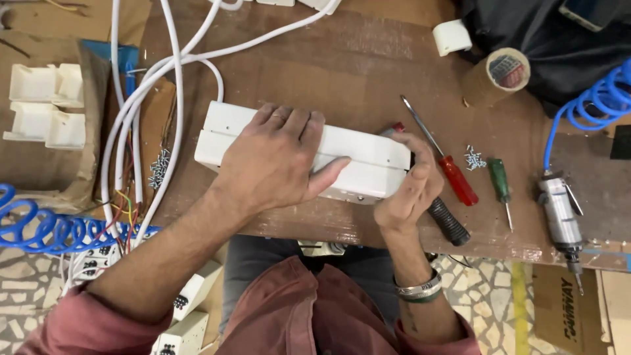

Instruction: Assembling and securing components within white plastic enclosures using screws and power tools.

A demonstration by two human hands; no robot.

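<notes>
while left hand [276, 161] presses long white box [368, 154] flat, right hand [411, 187] grips black-handled tool [449, 221].

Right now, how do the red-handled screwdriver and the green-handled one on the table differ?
The red-handled screwdriver is longer and lies slanted, its shaft pointing up-left toward the right hand. The green-handled screwdriver is shorter and thinner, lies nearly straight, tip toward the table edge, farther from that hand. Both lie loose on the brown table, untouched.
</notes>
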